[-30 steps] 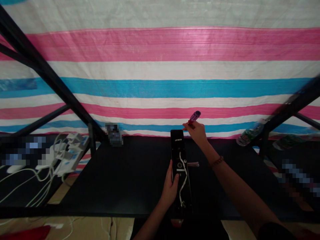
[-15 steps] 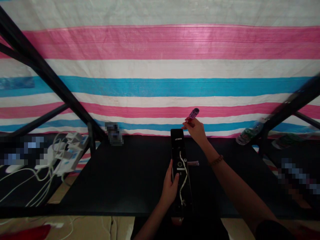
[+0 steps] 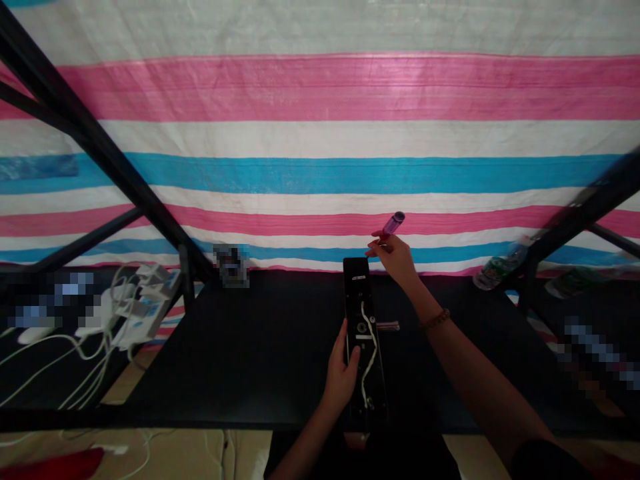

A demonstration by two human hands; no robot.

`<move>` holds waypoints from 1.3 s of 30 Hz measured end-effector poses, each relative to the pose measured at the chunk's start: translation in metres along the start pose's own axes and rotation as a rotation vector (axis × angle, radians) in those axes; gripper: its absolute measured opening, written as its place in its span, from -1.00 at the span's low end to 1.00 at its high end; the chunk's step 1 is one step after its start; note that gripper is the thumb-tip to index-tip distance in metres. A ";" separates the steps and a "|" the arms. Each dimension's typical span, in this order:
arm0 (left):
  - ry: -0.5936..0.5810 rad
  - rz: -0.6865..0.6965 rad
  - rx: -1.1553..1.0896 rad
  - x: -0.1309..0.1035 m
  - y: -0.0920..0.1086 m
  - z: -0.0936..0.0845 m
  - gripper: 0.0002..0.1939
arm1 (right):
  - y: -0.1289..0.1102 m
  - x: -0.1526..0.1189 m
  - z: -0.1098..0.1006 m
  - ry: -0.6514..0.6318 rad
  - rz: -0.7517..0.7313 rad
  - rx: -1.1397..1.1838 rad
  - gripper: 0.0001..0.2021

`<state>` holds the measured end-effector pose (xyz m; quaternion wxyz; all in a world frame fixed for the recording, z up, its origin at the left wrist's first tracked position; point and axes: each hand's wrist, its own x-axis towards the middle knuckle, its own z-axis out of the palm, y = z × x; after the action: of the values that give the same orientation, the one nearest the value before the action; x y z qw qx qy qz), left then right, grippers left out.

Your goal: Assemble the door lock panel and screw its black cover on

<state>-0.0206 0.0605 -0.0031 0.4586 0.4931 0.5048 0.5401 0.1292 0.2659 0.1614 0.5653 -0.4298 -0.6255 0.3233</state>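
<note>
My left hand (image 3: 343, 373) grips a long black door lock panel (image 3: 358, 287) by its left edge, thumb lying over its face. A white cable (image 3: 372, 360) runs down the face of the panel, among small screws and fittings. Past the panel's right edge, a shiny pale bar (image 3: 389, 326) sticks out; whether it is joined to the panel I cannot tell. Near the panel's upper right corner, my right hand (image 3: 394, 257) holds a screwdriver (image 3: 393, 225) with a clear purple handle, tilted with the handle end up. The screwdriver's tip is too small to make out.
A black table (image 3: 240, 360) lies under the work, with a striped tarp (image 3: 320, 140) behind it. White power strips and cables (image 3: 145, 320) crowd the left side. A plastic bottle (image 3: 493, 272) leans at the back right, beside a black frame bar (image 3: 555, 233).
The screwdriver's handle has tipped slightly further right and up in my right hand. My left hand keeps its grip on the panel. The whole view has shifted a little.
</note>
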 end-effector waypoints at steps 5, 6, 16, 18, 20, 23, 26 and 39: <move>-0.002 0.016 -0.017 0.000 -0.003 -0.001 -0.35 | 0.004 -0.003 -0.001 -0.023 0.018 0.039 -0.61; -0.005 0.017 -0.021 0.000 -0.003 -0.001 -0.35 | 0.004 -0.003 -0.001 -0.005 0.027 0.029 -0.61; -0.006 0.010 -0.029 -0.001 -0.005 -0.001 -0.36 | 0.006 0.000 -0.001 -0.022 0.018 0.062 -0.61; -0.008 0.018 -0.025 -0.001 -0.005 -0.001 -0.36 | 0.007 -0.001 -0.001 -0.009 0.032 0.035 -0.64; -0.016 0.015 -0.022 -0.001 -0.004 -0.001 -0.36 | 0.006 -0.001 -0.001 0.039 0.052 0.007 -0.65; -0.024 0.006 -0.011 0.000 -0.003 -0.001 -0.36 | 0.004 -0.001 0.001 0.089 0.074 -0.013 -0.65; -0.018 0.008 -0.002 0.000 -0.001 -0.001 -0.36 | 0.003 -0.002 0.001 0.059 0.046 0.016 -0.64; -0.039 0.017 -0.021 0.000 -0.004 -0.002 -0.35 | -0.004 0.000 0.003 0.087 0.064 -0.065 -0.63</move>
<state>-0.0226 0.0605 -0.0073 0.4688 0.5031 0.4860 0.5394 0.1258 0.2647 0.1649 0.5669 -0.4813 -0.5965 0.3018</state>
